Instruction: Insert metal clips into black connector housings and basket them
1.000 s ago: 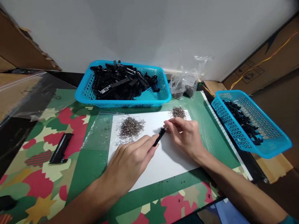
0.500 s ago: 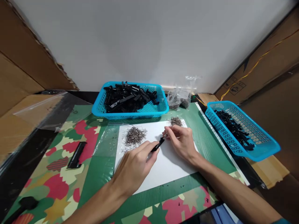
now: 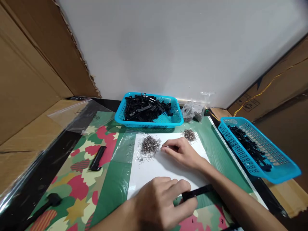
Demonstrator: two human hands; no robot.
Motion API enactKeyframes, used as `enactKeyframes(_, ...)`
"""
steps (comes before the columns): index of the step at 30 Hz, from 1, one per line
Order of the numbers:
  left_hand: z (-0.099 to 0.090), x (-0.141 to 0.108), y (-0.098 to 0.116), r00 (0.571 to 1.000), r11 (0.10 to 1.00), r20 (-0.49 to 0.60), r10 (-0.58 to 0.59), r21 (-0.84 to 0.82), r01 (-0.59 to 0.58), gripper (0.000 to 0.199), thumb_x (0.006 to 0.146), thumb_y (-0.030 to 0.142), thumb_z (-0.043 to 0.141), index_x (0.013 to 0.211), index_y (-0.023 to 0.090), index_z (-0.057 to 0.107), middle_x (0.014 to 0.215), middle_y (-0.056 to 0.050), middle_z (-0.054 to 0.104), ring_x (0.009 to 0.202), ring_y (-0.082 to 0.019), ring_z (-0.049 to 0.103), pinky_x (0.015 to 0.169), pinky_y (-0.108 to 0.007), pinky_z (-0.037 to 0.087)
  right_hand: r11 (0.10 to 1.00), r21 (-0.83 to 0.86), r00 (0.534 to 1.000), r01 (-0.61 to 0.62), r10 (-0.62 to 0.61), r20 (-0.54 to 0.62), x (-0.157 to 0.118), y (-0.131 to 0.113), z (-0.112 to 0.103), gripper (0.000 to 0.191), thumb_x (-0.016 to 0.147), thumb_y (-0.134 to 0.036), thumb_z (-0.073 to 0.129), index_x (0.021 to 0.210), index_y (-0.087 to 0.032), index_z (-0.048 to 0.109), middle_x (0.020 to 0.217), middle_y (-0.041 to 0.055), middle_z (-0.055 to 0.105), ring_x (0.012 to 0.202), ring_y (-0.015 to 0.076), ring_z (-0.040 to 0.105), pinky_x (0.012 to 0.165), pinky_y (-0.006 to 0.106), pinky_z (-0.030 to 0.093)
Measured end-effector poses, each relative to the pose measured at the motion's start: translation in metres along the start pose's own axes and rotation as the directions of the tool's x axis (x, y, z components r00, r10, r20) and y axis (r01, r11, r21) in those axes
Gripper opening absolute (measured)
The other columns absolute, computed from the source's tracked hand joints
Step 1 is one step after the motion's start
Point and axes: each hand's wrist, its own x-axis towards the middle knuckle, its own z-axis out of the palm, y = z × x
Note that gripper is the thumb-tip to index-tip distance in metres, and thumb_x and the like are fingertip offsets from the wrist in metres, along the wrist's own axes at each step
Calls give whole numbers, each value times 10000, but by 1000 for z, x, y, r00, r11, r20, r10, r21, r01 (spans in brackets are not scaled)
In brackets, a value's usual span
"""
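My left hand [image 3: 166, 200] grips one end of a long black plastic part [image 3: 199, 191] between thumb and fingers, near the front edge of the white sheet [image 3: 154, 175]. The part's far end reaches toward my right forearm. Over the sheet, my right hand [image 3: 179, 150] has its thumb and fingertips pinched together at the right edge of a large pile of small metal pieces [image 3: 149, 146]; anything between them is too small to make out. Behind this hand sits a smaller pile of metal pieces [image 3: 189, 135].
A blue basket [image 3: 150, 125] of black parts stands at the back, beside clear bags [image 3: 192, 112]. Another blue basket [image 3: 279, 178] with black parts is at right. A black part [image 3: 98, 158] and a black hammer-like tool [image 3: 54, 199] lie at left.
My left hand has moved toward me and right with the black part, which now shows more of its length. My right hand has left it and moved to the larger pile. The view has shifted.
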Motion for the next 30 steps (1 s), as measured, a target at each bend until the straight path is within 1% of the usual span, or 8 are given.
enactKeyframes(3, 1, 0, 2, 1000, 1000, -2, 5, -8, -5, 237, 1015, 139, 524, 909, 195, 729, 753, -28, 671, 543, -139, 565, 433, -304, 425, 996, -47, 994, 74, -70, 81, -10, 3, 12, 245, 1037, -234, 588, 1124, -213, 816, 909, 31, 814, 719, 147, 673, 678, 249, 424)
enactKeyframes(8, 6, -3, 0, 1000, 1000, -24, 15, -17, -15, 171, 982, 152, 587, 895, 191, 729, 764, -23, 664, 542, -141, 561, 404, -317, 389, 949, -241, 975, 204, -173, 142, -18, 10, 23, 329, 1008, -200, 605, 1261, -260, 805, 778, 32, 794, 605, 149, 629, 611, 280, 356)
enactKeyframes(11, 8, -6, -2, 1000, 1000, -21, -7, -24, 7, 199, 989, 130, 548, 927, 183, 729, 780, -29, 672, 568, -155, 580, 416, -327, 392, 932, -261, 961, 251, -207, 185, -19, 12, 19, 338, 1011, -205, 603, 1286, -249, 794, 756, 34, 774, 590, 150, 604, 616, 293, 347)
enactKeyframes(15, 9, -12, -6, 970, 986, -179, -167, -23, 165, 259, 943, 70, 579, 1115, 177, 740, 912, -49, 680, 652, -139, 611, 489, -277, 466, 970, -130, 965, 205, -178, 193, -22, 11, 6, 253, 958, -195, 659, 1144, -202, 831, 768, 26, 771, 603, 139, 596, 608, 269, 357)
enactKeyframes(19, 2, -11, -14, 796, 881, -383, -469, -135, 454, 342, 942, 18, 636, 1170, 245, 754, 1025, -12, 591, 640, -58, 533, 553, -202, 478, 998, -40, 991, 50, -45, 126, -24, 8, -6, 172, 971, -255, 682, 933, -184, 834, 686, -6, 718, 580, 117, 545, 595, 245, 346)
enactKeyframes(24, -8, -1, -31, 525, 664, -415, -743, -361, 655, 182, 1009, 128, 630, 1046, 242, 767, 1011, -2, 586, 784, -92, 603, 616, -193, 494, 989, -88, 992, -117, 121, 41, -23, 0, -9, 144, 975, -309, 723, 975, -211, 829, 694, -18, 703, 595, 114, 528, 600, 240, 329)
enactKeyframes(27, -7, 1, -37, 443, 580, -377, -813, -466, 668, 127, 1020, 203, 641, 1013, 225, 766, 989, -8, 592, 789, -112, 600, 621, -204, 506, 980, -130, 987, -148, 155, 42, -24, -5, -8, 157, 933, -362, 787, 986, -220, 829, 658, -31, 669, 566, 112, 496, 596, 249, 314)
enactKeyframes(30, -6, 1, -38, 421, 543, -344, -839, -507, 669, 122, 1017, 238, 645, 999, 213, 763, 981, -18, 597, 772, -124, 598, 614, -213, 518, 975, -148, 982, -167, 177, 58, -24, -5, -8, 145, 893, -330, 830, 1011, -244, 838, 631, -46, 639, 547, 110, 486, 591, 253, 311)
